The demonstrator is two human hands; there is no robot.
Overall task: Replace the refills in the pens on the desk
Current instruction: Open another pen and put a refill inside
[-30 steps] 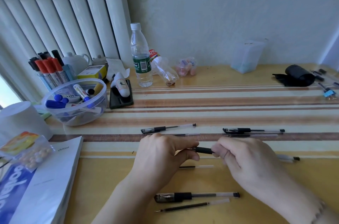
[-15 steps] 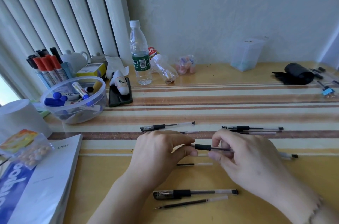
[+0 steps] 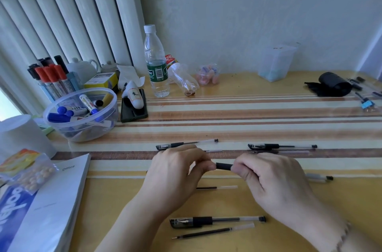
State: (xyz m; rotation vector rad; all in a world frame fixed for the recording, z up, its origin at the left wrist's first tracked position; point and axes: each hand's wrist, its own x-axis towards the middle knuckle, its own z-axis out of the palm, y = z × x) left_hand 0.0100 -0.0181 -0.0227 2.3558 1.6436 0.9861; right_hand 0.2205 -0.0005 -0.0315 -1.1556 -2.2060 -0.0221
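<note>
Desk [image 3: 258, 111] is wide and striped, with clutter along the far and left edges: marker tub [image 3: 80, 115], water bottle [image 3: 156, 61], paper stack [image 3: 51, 200]. Both hands sit mid-desk on one pen [image 3: 223, 166]. Left hand [image 3: 175, 175] has its fingers curled and pinches the pen's left end; right hand [image 3: 275, 185] has its fingers wrapped round the barrel, whose clear tail [image 3: 318, 177] sticks out to the right. The change: half a second ago a longer stretch of pen showed between the hands, grip plus thin barrel; now only the short black grip shows and the hands have closed together. Likely the two halves are being pushed or twisted back together, so this pen looks close to done, though the joint is hidden by the fingers. Three other pens lie untouched: far left [image 3: 186, 144], far right [image 3: 281, 146], near [image 3: 217, 220]. Loose refills lie at centre [image 3: 217, 187] and nearest [image 3: 213, 231].
</note>
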